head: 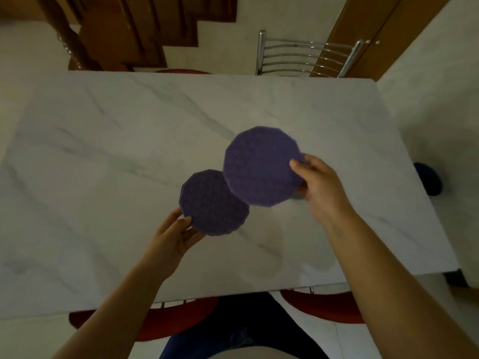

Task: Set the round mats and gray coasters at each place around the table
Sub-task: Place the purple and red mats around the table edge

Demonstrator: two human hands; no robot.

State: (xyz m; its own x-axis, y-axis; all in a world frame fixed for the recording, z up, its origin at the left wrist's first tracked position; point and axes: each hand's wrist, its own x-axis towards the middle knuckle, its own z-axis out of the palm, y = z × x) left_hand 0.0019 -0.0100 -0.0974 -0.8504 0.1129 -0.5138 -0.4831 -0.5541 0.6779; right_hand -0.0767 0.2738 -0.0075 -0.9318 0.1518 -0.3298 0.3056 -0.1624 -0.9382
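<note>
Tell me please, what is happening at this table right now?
A person stands at a white marble table and holds one round purple mat in each hand. The left hand grips the lower mat by its near edge. The right hand holds the upper mat, which overlaps the lower one in the view. No mat lies on the table yet, and no gray coaster is clearly visible.

A metal-backed chair [305, 54] stands beyond the marble table [129, 141], red seats [145, 323] tucked at its near edge.

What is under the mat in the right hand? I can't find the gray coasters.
A gray sliver peeks below the right hand's mat, by the right hand; the mat covers the rest.
</note>
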